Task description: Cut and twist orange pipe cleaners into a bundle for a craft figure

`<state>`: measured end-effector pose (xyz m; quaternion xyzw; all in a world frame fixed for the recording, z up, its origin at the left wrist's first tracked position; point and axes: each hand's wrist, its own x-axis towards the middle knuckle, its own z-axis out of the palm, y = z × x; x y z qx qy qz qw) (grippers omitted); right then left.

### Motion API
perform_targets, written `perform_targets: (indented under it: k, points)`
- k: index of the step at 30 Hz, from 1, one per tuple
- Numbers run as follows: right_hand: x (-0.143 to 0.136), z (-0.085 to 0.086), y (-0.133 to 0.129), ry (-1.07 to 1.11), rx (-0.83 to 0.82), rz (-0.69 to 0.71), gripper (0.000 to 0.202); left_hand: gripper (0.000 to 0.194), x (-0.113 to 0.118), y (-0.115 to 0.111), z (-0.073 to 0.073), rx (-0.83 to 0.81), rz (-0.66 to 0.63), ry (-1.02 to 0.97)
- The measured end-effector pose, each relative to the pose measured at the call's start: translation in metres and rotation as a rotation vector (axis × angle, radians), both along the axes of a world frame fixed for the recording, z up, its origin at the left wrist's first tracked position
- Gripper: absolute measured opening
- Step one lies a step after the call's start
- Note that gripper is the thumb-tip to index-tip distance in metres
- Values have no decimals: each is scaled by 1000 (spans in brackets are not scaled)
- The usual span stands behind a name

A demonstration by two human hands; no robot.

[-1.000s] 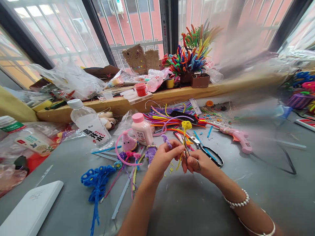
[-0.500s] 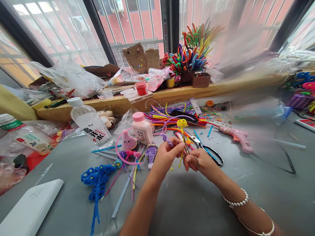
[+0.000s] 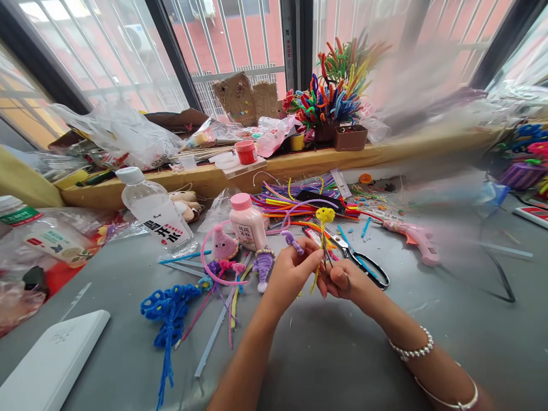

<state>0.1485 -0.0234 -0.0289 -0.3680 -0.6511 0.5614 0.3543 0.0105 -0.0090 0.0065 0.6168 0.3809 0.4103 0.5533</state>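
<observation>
My left hand [image 3: 295,274] is closed, pinching the stem of a yellow pipe-cleaner flower [image 3: 325,215] whose head points up. A curled purple pipe cleaner [image 3: 293,242] sticks out above the same hand's fingers. My right hand [image 3: 345,278] is wrapped around what looks like small scissors [image 3: 329,260]; dark metal blades lie against the yellow stem and a handle ring shows by the thumb. Most of this tool is hidden by the fingers. Behind the right hand, larger black-handled scissors [image 3: 371,269] rest on the grey table [image 3: 325,354].
Colourful pipe cleaners [image 3: 295,200] lie at the back, with a pink glue gun [image 3: 417,240] to the right. On the left are a pink-capped bottle [image 3: 248,221], a water bottle [image 3: 156,214], blue pipe-cleaner flowers [image 3: 169,314] and a white box [image 3: 55,359]. A blurred translucent shape covers the right side.
The yellow flower's head has shifted slightly to the right and its stem leans more. Both hands have barely moved, and the metal blades are still at the stem.
</observation>
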Motion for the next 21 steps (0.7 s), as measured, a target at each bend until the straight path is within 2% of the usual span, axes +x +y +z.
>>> perform_targets:
  k: [8, 15, 21]
  points:
    - [-2, -1, 0, 10, -18, -75, 59, 13, 1, 0, -1, 28, 11, 3]
    - [-2, 1, -1, -53, 8, -128, 58, 13, 1, 0, 1, 12, 29, -10]
    - [-3, 0, -1, -14, 35, -62, 68, 13, 2, 0, 1, 7, 41, -18]
